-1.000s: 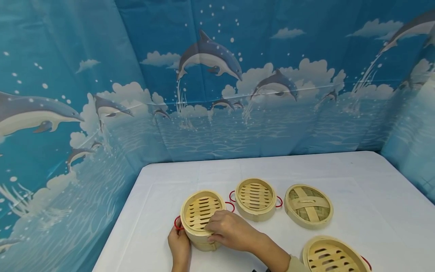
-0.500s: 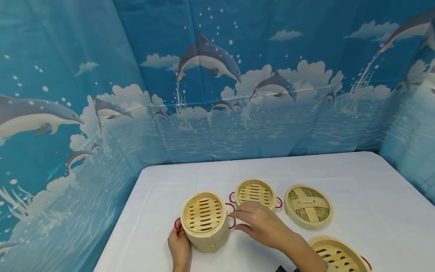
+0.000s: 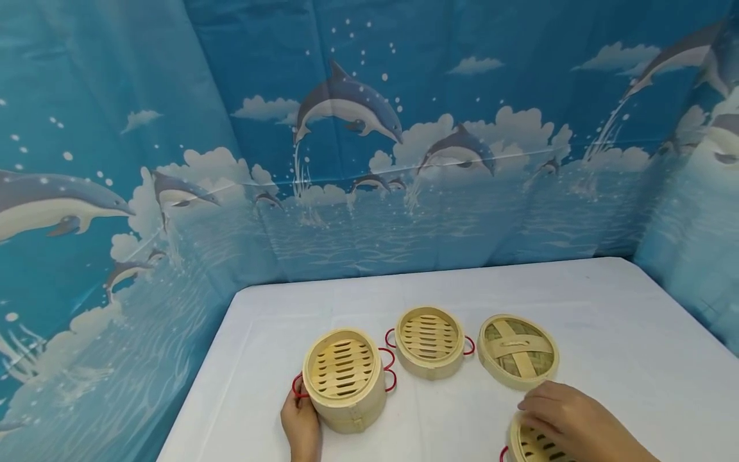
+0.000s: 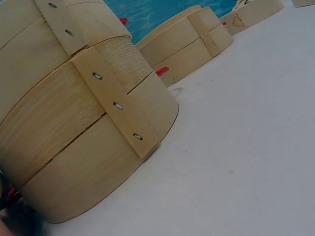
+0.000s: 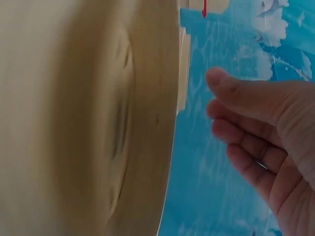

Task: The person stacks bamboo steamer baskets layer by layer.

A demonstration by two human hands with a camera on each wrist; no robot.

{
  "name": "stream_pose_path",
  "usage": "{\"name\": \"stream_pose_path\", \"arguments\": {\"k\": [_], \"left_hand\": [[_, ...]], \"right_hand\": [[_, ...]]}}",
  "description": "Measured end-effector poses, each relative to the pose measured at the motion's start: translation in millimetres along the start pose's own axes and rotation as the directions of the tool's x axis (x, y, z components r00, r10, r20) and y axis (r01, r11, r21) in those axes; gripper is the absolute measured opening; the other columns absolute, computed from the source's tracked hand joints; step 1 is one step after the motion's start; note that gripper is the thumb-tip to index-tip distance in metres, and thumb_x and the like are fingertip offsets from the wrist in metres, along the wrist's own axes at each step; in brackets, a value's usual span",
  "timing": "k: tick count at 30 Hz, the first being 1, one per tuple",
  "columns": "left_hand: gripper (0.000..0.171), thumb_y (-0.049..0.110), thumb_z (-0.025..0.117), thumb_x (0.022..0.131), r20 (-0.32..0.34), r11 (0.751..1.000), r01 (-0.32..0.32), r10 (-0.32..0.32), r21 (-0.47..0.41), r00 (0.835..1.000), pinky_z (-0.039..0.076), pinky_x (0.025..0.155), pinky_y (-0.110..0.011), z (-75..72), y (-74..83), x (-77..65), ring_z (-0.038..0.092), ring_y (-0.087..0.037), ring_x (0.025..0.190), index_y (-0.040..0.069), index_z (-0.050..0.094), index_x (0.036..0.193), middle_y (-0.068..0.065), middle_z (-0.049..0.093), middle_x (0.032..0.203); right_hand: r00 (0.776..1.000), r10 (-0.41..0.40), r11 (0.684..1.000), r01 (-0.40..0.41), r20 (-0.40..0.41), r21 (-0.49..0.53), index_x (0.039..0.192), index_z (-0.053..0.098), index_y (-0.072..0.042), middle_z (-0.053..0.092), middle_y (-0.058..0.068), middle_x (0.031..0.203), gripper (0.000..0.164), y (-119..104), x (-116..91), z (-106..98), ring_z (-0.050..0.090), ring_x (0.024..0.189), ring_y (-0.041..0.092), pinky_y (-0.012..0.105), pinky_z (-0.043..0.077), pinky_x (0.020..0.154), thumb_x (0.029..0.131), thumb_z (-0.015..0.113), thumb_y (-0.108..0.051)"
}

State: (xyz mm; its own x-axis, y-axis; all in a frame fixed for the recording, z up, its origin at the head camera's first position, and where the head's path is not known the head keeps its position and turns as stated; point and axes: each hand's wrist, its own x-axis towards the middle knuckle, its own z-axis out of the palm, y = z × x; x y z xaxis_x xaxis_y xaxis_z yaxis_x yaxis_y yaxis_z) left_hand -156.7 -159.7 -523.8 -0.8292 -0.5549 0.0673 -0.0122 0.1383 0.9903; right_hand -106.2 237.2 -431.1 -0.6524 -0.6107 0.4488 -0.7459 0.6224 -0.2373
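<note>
Bamboo everywhere: left hand [image 3: 301, 425] against the steamer stack [image 3: 345, 385] toward the table's [image 3: 444, 423] left edge, grip hidden; right hand [image 3: 568, 417], loosely bent, empty, at the slatted basket [image 3: 531, 443] nearer the right edge. Apparently fetching; now it wants pinching.

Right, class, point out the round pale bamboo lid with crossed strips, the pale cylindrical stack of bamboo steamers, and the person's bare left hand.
Bamboo lid [image 3: 517, 350]: head view, where its strips cross.
Stack of bamboo steamers [image 3: 353, 412]: head view, outer front wall.
Left hand [image 3: 301, 425]: head view, middle of the hand.
</note>
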Motion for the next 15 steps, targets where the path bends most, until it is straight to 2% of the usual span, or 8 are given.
{"name": "stream_pose_path", "arguments": {"k": [3,6,8,10,12,15], "left_hand": [[0.041,0.019,0.044,0.098,-0.034,1.000,-0.003,0.003,-0.003,0.999,0.044,0.082,-0.009,-3.4,0.9,-1.0,0.050,-0.025,0.114,-0.013,0.049,0.123,-0.027,0.050,0.125],[0.041,0.020,0.045,0.098,-0.083,1.000,-0.021,0.020,-0.015,0.996,0.044,0.075,-0.005,-5.5,0.7,-0.3,0.053,-0.006,0.104,-0.011,0.049,0.125,-0.025,0.052,0.123],[0.040,0.018,0.047,0.097,-0.109,0.999,-0.043,0.039,-0.033,0.993,0.044,0.076,-0.005,-5.8,0.5,0.5,0.051,0.005,0.098,-0.010,0.049,0.125,-0.024,0.053,0.122],[0.036,0.015,0.047,0.097,-0.134,0.997,-0.068,0.061,-0.043,0.989,0.042,0.079,-0.005,-5.9,0.7,0.8,0.048,0.010,0.098,-0.009,0.051,0.124,-0.023,0.054,0.121],[0.034,0.014,0.046,0.098,-0.167,0.995,-0.088,0.079,-0.047,0.983,0.041,0.083,-0.005,-6.0,1.8,0.7,0.047,0.011,0.100,-0.010,0.053,0.122,-0.022,0.055,0.121],[0.035,0.016,0.045,0.098,-0.214,0.992,-0.102,0.084,-0.078,0.973,0.040,0.084,-0.005,-7.2,5.8,0.2,0.048,0.010,0.100,-0.010,0.054,0.121,-0.023,0.055,0.120]], "right_hand": [[1.000,-0.019,1.000,0.019,0.006,0.010,0.084,0.068,-0.017,0.057,-0.017,0.082,0.023,7.2,-18.7,-4.0,0.053,0.070,0.000,0.007,0.041,0.058,0.066,0.080,-0.012],[0.998,0.029,0.999,-0.028,0.050,-0.023,0.083,0.068,-0.015,0.057,-0.017,0.081,0.020,11.1,-33.0,-8.7,0.053,0.070,0.000,0.011,0.043,0.054,0.068,0.080,-0.016],[0.993,0.087,0.995,-0.082,0.085,-0.056,0.082,0.067,-0.018,0.054,-0.020,0.080,0.017,11.5,-42.1,-11.6,0.051,0.070,-0.001,0.015,0.044,0.052,0.070,0.079,-0.019],[0.992,0.111,0.992,-0.108,0.061,-0.060,0.080,0.065,-0.022,0.052,-0.023,0.080,0.018,10.9,-51.8,-11.6,0.050,0.069,-0.001,0.014,0.042,0.052,0.069,0.079,-0.019],[0.993,0.115,0.993,-0.114,0.037,-0.032,0.081,0.065,-0.021,0.051,-0.023,0.082,0.021,10.0,-60.7,-10.7,0.051,0.070,-0.001,0.011,0.040,0.053,0.067,0.080,-0.017],[0.998,0.026,1.000,-0.026,-0.049,0.007,0.083,0.067,-0.016,0.055,-0.019,0.085,0.028,10.5,-70.8,-8.0,0.053,0.072,0.000,0.005,0.038,0.057,0.061,0.084,-0.016]]}}
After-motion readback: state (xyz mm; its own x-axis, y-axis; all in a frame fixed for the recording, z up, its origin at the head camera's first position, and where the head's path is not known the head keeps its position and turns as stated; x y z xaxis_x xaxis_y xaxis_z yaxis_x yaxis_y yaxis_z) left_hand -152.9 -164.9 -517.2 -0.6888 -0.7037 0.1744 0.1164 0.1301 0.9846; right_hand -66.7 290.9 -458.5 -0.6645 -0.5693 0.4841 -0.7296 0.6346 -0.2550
